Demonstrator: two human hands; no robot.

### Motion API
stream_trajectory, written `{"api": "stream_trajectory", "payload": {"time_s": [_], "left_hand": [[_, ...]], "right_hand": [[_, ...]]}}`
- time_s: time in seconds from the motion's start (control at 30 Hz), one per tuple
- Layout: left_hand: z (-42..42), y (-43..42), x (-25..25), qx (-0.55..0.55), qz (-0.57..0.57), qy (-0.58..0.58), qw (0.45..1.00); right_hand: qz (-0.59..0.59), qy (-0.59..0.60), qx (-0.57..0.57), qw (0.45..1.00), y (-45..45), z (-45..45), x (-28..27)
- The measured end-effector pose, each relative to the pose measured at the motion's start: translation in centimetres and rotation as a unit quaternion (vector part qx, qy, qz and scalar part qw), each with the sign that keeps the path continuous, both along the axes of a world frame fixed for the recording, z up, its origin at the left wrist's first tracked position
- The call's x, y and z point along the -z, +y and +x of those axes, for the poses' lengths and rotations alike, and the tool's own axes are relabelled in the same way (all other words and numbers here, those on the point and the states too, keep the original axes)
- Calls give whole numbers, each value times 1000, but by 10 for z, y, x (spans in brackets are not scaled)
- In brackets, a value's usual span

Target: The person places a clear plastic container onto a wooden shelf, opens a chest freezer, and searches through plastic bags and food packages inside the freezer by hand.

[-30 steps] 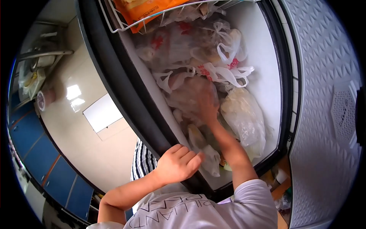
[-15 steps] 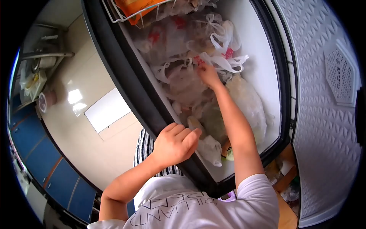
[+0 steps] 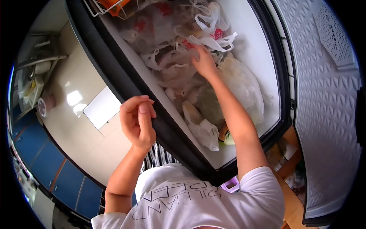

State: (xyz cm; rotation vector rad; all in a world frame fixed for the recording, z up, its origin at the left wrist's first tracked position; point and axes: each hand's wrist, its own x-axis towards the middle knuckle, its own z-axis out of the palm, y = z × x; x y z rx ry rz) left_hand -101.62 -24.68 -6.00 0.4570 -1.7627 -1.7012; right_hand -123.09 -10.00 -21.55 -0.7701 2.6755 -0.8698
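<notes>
Inside a chest freezer, my right hand lies over the plastic bags, its thumb apart from the fingers. Its fingertips touch a white plastic bag with red print; no grip on it shows. A knotted bag with white handles lies just beyond. Beside my right forearm sits a large, full, whitish bag. A cloudy bag lies left of the hand. My left hand hovers by the freezer's black rim, fingers loosely curled in, with nothing visible in them.
A white wire basket holding an orange package hangs at the freezer's far end. A small white bag lies at the near end. The grey patterned lid stands at right. Blue cabinets line the left, across the tiled floor.
My left hand has left the freezer's rim, moving up and left and turning over. My right hand's thumb and fingers have spread at the bags. The view has shifted slightly.
</notes>
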Motion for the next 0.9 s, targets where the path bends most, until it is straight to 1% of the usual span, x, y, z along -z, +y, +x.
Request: {"api": "stream_trajectory", "payload": {"time_s": [0.03, 0.07, 0.13, 0.17, 0.2, 0.27, 0.3, 0.37, 0.4, 0.43, 0.47, 0.5, 0.57, 0.6, 0.67, 0.7, 0.73, 0.77, 0.8, 0.87, 0.9], "left_hand": [[-1, 0, 2, -2, 3, 3, 1000], [-1, 1, 3, -3, 7, 6, 1000], [-1, 3, 1, 4, 2, -3, 1000], [-1, 3, 0, 12, -4, -10, 1000], [-2, 4, -1, 11, -5, -10, 1000], [-2, 5, -3, 19, 6, -36, 999], [-2, 6, -4, 20, 4, -38, 999], [-1, 5, -4, 36, -8, -52, 998], [-1, 6, -5, 35, -8, -53, 998], [-2, 6, -6, 37, -5, -55, 998], [-3, 6, -7, 40, -2, -57, 998], [-2, 6, -6, 46, -12, -65, 997], [-3, 6, -7, 48, -7, -56, 997], [-4, 5, -7, 50, -3, -47, 998], [-1, 3, -2, 66, -45, -52, 995], [1, 1, 1, 71, -65, -58, 994], [3, 1, 2, 77, -83, -64, 991], [2, 1, 2, 83, -73, -54, 992], [3, 1, 0, 89, -71, -62, 992], [1, -1, 0, 103, -78, -50, 990], [2, 0, 0, 101, -77, -48, 991]], "right_hand": [[36, 31, -8, 999, 1, 11, -10], [37, 29, -8, 999, 3, 23, -18], [85, 185, -116, 972, 7, 42, -29], [152, 216, -176, 948, 11, 49, -18], [152, 216, -176, 948, 12, 53, -9], [202, 271, -215, 916, 10, 60, 12], [201, 270, -214, 917, 5, 61, 23], [200, 349, -155, 902, -7, 53, 45], [198, 349, -156, 903, -10, 45, 55], [236, 208, -181, 932, -12, 34, 64], [270, 64, -201, 939, -13, 25, 71], [270, 64, -202, 939, -10, 20, 75], [356, -60, -240, 901, -4, 11, 81], [357, -58, -242, 900, 3, 9, 94], [326, 84, -313, 888, 8, 10, 116], [324, 89, -316, 887, 0, 16, 101], [296, -12, -267, 917, -2, 30, 84], [265, -113, -214, 933, -5, 42, 60], [265, -110, -216, 933, -10, 43, 39], [343, -112, -302, 883, -11, 35, -4], [345, -110, -302, 882, -8, 31, -26]]}}
